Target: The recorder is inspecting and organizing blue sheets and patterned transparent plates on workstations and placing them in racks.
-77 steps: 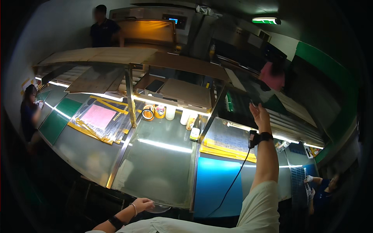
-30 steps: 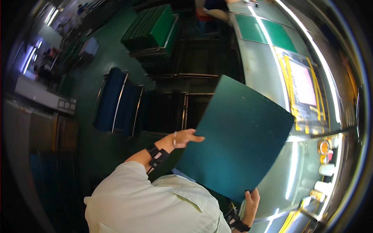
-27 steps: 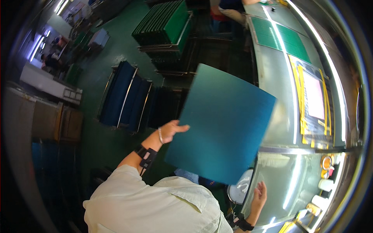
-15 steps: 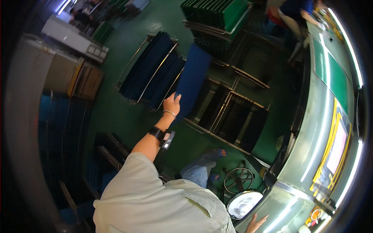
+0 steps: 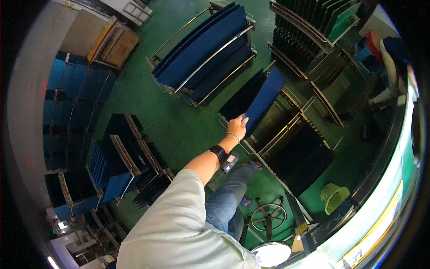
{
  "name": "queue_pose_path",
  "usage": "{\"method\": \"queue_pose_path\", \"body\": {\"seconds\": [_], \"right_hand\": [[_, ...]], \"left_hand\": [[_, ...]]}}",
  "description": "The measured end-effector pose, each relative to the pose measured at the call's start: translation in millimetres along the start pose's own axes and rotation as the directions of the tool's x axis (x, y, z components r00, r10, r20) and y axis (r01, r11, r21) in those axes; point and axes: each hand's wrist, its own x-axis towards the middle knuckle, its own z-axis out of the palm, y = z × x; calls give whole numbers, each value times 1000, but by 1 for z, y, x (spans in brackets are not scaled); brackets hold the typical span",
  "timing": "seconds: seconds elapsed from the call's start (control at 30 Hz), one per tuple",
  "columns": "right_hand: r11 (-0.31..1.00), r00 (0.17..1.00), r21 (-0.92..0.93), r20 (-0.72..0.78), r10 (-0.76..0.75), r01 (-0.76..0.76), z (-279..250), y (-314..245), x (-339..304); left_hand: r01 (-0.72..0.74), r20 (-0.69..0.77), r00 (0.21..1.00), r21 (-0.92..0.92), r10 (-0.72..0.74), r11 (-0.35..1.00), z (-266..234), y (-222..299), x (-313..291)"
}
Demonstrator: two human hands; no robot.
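My left hand (image 5: 237, 125) is closed on the near edge of a flat blue panel (image 5: 267, 96), with the arm stretched out ahead. The panel stands tilted, its far end leaning away from me. It is at a low metal rack (image 5: 293, 127), right beside the dark panels (image 5: 244, 95) standing there. Whether the panel's lower edge rests in the rack is hidden. A wristband and a small box-shaped device (image 5: 230, 162) sit on my left wrist. My right hand is out of view.
Blue panels fill a wheeled rack (image 5: 201, 58) ahead; another rack (image 5: 125, 154) stands left. Green panels (image 5: 342, 22) stand far right, near a person bending (image 5: 392, 67). A round stool (image 5: 272, 254), a green basket (image 5: 333, 197) and a long pale-topped bench (image 5: 380, 215) are on my right.
The view has swung, and racks on the left now show more. My left hand still grips the blue panel, now over the low rack. My right hand has left the view.
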Motion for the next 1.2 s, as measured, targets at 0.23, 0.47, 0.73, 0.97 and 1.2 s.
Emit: {"method": "queue_pose_path", "body": {"seconds": [0.23, 0.47, 0.73, 0.97, 1.2], "right_hand": [[1000, 978, -12, 209, 22, -20, -18, -10, 1], [998, 946, -58, 323, 3, 17, -30, 3, 3], [882, 871, -248, 401, -283, 401, -23, 58, 8], [676, 671, 274, 600, 436, -684, -56, -38, 0], [248, 585, 547, 617, 526, -800, -105, -154, -28]], "left_hand": [[78, 14, 997, -29, -78, 996, 24, -36, -2], [116, 70, 991, -26, -114, 993, 26, -48, -5], [74, 37, 997, -62, -72, 995, 25, -43, -5], [53, 57, 997, -42, -50, 998, 34, -37, -4], [17, 177, 984, 49, -26, 999, 44, -19, 6]]}}
